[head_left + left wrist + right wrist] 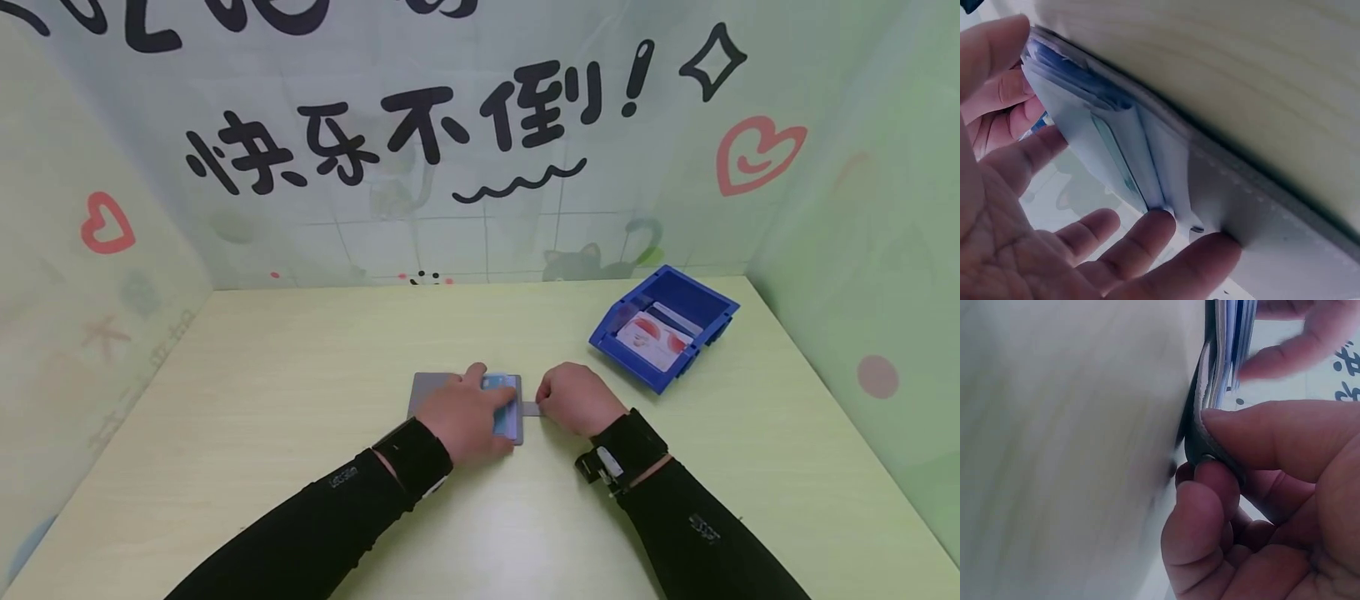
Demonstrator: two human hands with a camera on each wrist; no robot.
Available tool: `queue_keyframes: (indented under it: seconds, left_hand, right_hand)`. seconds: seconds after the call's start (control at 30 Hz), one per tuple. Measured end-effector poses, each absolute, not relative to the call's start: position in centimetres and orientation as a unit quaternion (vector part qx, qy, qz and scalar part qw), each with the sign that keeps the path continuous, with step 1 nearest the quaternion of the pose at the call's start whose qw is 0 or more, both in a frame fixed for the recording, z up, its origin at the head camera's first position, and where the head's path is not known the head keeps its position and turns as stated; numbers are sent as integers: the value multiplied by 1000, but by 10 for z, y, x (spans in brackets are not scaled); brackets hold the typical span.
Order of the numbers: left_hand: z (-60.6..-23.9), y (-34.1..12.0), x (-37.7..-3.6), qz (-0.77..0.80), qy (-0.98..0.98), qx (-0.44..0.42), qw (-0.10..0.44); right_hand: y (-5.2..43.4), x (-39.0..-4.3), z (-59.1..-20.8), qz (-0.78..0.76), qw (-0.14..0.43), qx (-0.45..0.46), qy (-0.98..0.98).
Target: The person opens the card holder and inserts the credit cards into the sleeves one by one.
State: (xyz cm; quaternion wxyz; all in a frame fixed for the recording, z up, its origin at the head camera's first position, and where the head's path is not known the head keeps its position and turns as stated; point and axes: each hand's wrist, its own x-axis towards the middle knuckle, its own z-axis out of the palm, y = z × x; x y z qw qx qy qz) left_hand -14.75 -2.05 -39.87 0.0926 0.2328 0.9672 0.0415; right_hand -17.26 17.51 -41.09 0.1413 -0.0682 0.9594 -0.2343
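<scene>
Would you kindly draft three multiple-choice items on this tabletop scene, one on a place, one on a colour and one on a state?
1. Where does the bin stand on the table?
A. to the right of and beyond the hands
B. at the near left corner
C. between the two forearms

2. What colour is the bin?
A. red
B. blue
C. yellow

3. What is the right hand doing?
A. lying flat and empty
B. reaching into the bin
C. pinching the grey tab of the card holder

Answers:
1. A, since the head view shows it beyond the right hand, toward the far right.
2. B, as its walls are plainly blue.
3. C, because the right wrist view shows thumb and fingers closed on the tab, while the left hand presses its straight fingers on the holder.
</scene>
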Motion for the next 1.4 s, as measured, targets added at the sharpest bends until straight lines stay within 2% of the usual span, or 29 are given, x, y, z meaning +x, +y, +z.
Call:
queue_keyframes:
  seconds: [0.7, 0.93, 1.4]
  left_hand:
    - [-396, -31, -153, 96, 956, 254, 115]
    - [-391, -37, -155, 137, 953, 230, 142]
    - [-379, -50, -163, 215, 947, 189, 147]
  right_hand:
    - [177, -169, -407, -237, 132, -80, 959]
    - [176, -170, -407, -237, 139, -71, 959]
    - [175, -171, -408, -228, 148, -63, 960]
